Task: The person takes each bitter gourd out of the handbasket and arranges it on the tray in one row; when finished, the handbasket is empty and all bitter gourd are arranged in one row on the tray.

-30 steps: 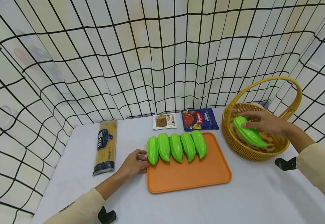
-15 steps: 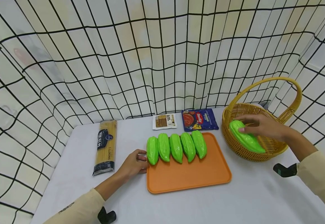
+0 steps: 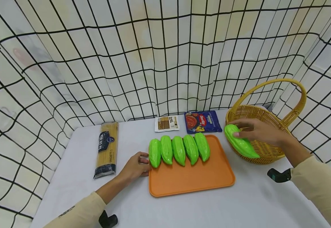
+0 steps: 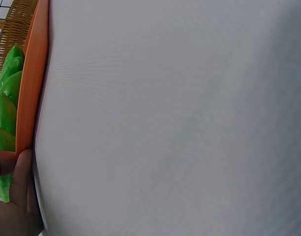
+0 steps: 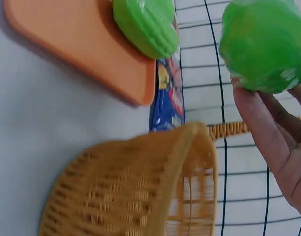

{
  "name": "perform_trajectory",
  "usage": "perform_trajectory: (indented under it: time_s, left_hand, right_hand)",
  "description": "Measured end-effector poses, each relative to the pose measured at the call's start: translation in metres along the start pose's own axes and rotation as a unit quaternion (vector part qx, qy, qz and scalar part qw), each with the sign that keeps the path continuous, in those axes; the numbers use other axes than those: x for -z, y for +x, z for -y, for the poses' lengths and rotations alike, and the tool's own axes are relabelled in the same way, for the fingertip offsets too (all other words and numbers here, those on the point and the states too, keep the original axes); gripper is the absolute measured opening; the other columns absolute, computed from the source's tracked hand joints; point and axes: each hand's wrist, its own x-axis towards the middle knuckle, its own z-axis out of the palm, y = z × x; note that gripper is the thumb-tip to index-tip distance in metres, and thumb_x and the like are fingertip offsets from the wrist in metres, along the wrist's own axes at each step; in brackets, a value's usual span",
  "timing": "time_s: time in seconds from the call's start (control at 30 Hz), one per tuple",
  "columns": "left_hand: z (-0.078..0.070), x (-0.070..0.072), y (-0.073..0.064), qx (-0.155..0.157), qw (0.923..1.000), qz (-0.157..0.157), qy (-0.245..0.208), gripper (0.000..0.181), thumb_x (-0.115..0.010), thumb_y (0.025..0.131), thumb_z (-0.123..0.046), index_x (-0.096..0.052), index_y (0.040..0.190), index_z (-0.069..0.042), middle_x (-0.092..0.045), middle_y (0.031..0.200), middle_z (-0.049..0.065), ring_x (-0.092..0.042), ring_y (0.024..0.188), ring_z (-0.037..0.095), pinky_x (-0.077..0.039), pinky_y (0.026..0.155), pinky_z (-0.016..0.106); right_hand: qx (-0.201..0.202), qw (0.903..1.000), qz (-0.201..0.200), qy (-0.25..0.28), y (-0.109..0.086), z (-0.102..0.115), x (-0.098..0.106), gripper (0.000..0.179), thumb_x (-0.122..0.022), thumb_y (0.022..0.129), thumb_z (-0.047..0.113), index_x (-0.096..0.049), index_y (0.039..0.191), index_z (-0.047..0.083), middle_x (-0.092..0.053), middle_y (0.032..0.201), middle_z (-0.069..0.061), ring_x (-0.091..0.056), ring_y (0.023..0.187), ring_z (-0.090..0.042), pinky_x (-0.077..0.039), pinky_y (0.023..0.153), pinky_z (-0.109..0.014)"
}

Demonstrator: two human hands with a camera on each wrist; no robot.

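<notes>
My right hand (image 3: 258, 130) holds a bright green, ridged bitter melon (image 3: 240, 143) between thumb and fingers, above the left rim of the wicker basket (image 3: 263, 160). From the right wrist view, the held bitter melon (image 5: 265, 44) is seen end-on, higher than the basket (image 5: 106, 191). Several like bitter melons (image 3: 178, 150) lie in a row along the far half of an orange tray (image 3: 192, 180). With its thumb and fingers, my left hand (image 3: 135, 166) pinches the tray's left edge; in the left wrist view the tray's rim (image 4: 32, 88) meets those fingertips.
A spaghetti pack (image 3: 107, 150) lies left of the tray. Behind the tray are a small white-and-brown packet (image 3: 167, 123) and a blue Barilla pouch (image 3: 203, 122). The basket's tall handle (image 3: 271, 81) arches up. Black netting hangs before white walls around the table.
My right hand has carried the bitter melon leftward, from within the basket's opening to over its left rim. The left hand and the tray stay put.
</notes>
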Motion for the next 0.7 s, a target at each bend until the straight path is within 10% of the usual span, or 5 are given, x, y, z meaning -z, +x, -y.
perform_trajectory:
  time_s: [0.7]
  left_hand:
    - [0.001, 0.000, 0.001, 0.001, 1.0000, 0.000, 0.005, 0.057, -0.070, 0.084, -0.001, -0.050, 0.138, -0.002, -0.057, 0.113, 0.015, -0.065, 0.091, 0.020, -0.064, 0.075, 0.031]
  right_hand:
    - [-0.018, 0.9993, -0.002, 0.033, 0.036, 0.011, -0.037, 0.059, -0.065, 0.097, 0.036, -0.047, 0.147, 0.010, -0.055, 0.135, -0.026, -0.063, 0.109, -0.031, -0.062, 0.080, -0.036]
